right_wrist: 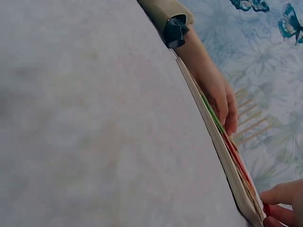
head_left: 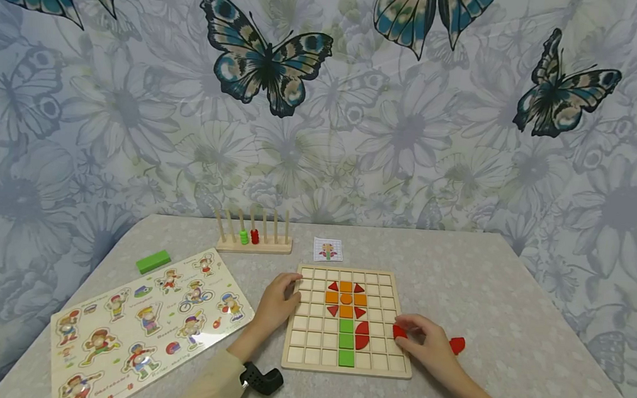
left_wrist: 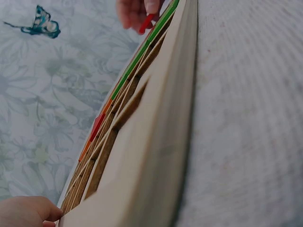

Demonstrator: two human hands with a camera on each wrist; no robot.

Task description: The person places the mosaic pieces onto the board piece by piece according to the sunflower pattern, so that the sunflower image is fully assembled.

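Note:
A wooden grid board (head_left: pixel 310 356) lies on the table with orange, red and green tiles in its cells. My left hand (head_left: pixel 280 300) touches the board's left edge with its fingertips; in the left wrist view, part of that hand (left_wrist: pixel 28 212) is at the board's edge. Over the right edge of the board, my right hand (head_left: pixel 425 341) pinches a red tile (head_left: pixel 399 332) between thumb and fingers, which partly cover its shape. Another red piece (head_left: pixel 456 346) lies on the table just right of this hand. Two rounded red tiles (head_left: pixel 362 335) sit beside the green column (head_left: pixel 346 340).
Behind the board lies a small pattern card (head_left: pixel 328 250). A wooden peg rack (head_left: pixel 254 246) with green and red beads stands at the back. To the left are a picture puzzle board (head_left: pixel 131 322) and a green block (head_left: pixel 153 261). A patterned wall hanging rises behind the table.

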